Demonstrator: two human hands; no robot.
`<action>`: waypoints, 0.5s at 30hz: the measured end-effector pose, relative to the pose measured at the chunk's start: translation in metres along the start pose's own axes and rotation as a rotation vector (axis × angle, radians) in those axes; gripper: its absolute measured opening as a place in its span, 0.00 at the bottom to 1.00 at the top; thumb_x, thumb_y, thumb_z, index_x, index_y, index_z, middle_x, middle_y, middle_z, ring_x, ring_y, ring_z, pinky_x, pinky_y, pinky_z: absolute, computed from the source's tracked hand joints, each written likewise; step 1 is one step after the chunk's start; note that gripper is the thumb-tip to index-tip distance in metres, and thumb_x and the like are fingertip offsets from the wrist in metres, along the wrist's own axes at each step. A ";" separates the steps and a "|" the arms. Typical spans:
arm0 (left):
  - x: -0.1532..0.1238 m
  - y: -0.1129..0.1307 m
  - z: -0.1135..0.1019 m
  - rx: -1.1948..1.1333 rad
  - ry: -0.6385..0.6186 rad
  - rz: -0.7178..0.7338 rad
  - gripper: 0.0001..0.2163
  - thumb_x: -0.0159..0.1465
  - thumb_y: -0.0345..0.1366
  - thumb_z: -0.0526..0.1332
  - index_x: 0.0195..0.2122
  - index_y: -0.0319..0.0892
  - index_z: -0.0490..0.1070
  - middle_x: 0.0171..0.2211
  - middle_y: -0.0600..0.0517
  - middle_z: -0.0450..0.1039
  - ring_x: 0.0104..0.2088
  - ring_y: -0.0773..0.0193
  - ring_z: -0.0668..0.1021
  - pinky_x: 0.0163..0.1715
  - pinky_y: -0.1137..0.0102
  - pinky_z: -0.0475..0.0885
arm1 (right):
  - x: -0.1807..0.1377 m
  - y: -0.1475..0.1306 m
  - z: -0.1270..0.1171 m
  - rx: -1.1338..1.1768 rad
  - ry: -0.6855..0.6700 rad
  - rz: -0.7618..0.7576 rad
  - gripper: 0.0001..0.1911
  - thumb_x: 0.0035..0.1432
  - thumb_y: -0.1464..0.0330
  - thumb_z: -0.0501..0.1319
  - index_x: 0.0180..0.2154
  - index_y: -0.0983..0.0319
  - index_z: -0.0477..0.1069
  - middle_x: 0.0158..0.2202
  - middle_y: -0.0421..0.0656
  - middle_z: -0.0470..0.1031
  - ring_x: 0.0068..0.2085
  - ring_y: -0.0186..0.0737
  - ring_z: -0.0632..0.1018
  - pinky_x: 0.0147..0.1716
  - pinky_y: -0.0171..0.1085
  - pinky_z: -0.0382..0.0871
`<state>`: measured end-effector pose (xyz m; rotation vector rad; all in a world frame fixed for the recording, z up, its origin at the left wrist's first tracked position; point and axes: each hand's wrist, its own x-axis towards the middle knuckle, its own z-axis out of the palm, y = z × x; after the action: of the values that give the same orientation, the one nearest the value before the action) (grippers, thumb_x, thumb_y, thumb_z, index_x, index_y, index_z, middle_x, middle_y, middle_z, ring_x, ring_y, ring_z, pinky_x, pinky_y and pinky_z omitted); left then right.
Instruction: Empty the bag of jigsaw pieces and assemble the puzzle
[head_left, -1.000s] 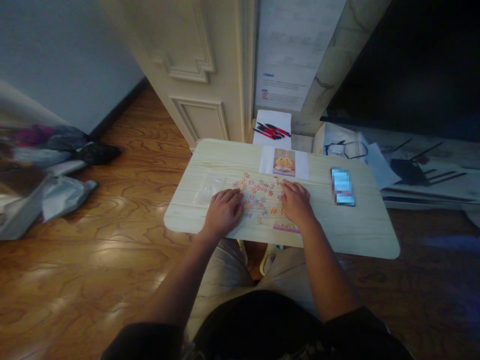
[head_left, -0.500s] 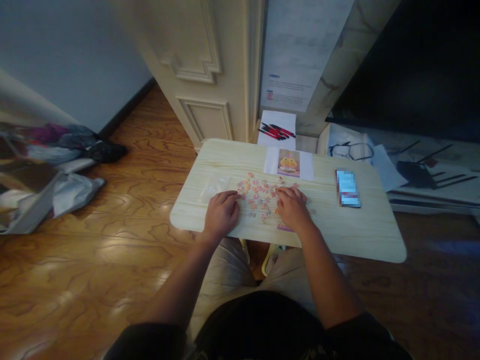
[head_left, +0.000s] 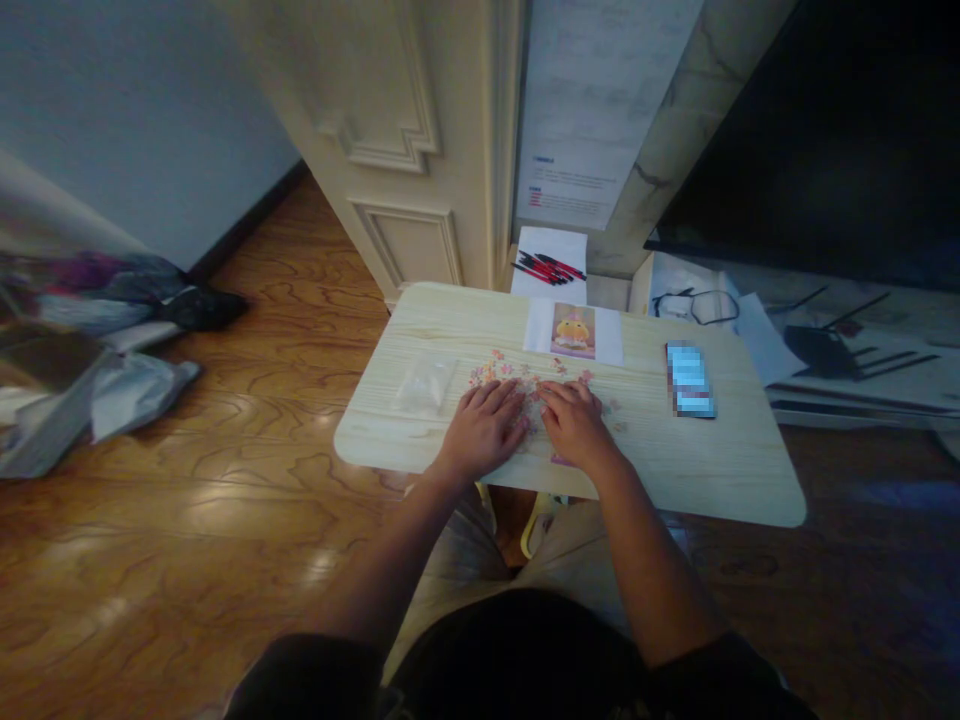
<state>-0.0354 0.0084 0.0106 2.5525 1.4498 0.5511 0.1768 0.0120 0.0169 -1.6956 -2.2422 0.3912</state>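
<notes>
Small pastel jigsaw pieces [head_left: 491,369] lie scattered on a light wooden table [head_left: 712,470]. My left hand [head_left: 484,425] rests over the left part of the pile, fingers stretched out and palm down, hiding many pieces. Close to its right, my right hand [head_left: 574,420] lies over the other side with its fingers extended onto the pieces. A few loose pieces show beyond the fingertips and right of my right hand. Behind the pile is a white sheet with a picture of a yellow figure [head_left: 574,331]. Part of a purple-edged item [head_left: 561,460] peeks out beneath my right wrist.
A clear plastic bag [head_left: 424,385] lies on the table's left side, and a phone [head_left: 690,380] on its right. Beyond the far edge, red and black pens [head_left: 549,268] rest on white paper. Glasses [head_left: 697,306] and a black router [head_left: 829,352] are at the right back.
My left hand has moved right from the pile's edge onto the pieces, its fingers now spread over them. My right hand has shifted slightly left, so the hands are closer together.
</notes>
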 end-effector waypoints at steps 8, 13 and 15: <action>0.015 0.003 0.010 0.042 -0.043 0.020 0.24 0.72 0.49 0.56 0.65 0.45 0.69 0.69 0.45 0.65 0.68 0.45 0.68 0.69 0.47 0.59 | -0.009 0.031 -0.014 0.037 0.085 0.047 0.21 0.70 0.70 0.53 0.59 0.57 0.75 0.63 0.42 0.75 0.65 0.51 0.65 0.67 0.53 0.57; 0.017 0.004 0.011 0.043 -0.047 0.026 0.23 0.72 0.50 0.56 0.64 0.46 0.70 0.69 0.46 0.66 0.68 0.46 0.67 0.69 0.47 0.59 | -0.010 0.068 -0.027 0.005 0.174 0.166 0.23 0.68 0.74 0.52 0.58 0.57 0.76 0.61 0.43 0.76 0.60 0.51 0.69 0.63 0.52 0.61; 0.019 0.008 0.013 0.044 -0.053 0.044 0.24 0.72 0.51 0.56 0.64 0.46 0.70 0.69 0.46 0.65 0.69 0.46 0.66 0.69 0.47 0.59 | -0.007 0.072 -0.029 -0.018 0.185 0.182 0.21 0.68 0.72 0.54 0.57 0.56 0.77 0.59 0.45 0.77 0.59 0.52 0.70 0.61 0.52 0.62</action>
<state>-0.0151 0.0204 0.0058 2.6180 1.4067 0.4584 0.2532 0.0249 0.0145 -1.8701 -1.9745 0.2440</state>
